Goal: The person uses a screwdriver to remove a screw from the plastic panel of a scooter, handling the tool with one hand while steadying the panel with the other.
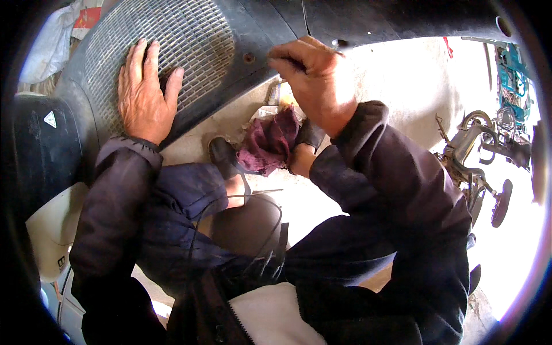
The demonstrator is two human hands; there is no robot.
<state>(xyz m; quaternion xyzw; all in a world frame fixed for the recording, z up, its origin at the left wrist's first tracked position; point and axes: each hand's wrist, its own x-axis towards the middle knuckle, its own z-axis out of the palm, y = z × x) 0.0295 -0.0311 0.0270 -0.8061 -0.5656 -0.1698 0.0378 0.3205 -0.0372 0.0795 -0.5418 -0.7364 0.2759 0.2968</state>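
I have the left hand (144, 106) spread flat, gripping nothing, on the black panel (267, 29) beneath; I'd brace evenly there. The right hand (322, 75) curls by the panel's edge; whether it pinches anything, I can't tell.

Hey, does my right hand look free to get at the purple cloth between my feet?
Probably yes: nothing visible covers the purple cloth, and the way down from your right hand, by the black panel, looks open. Whether that hand holds something small is unclear.
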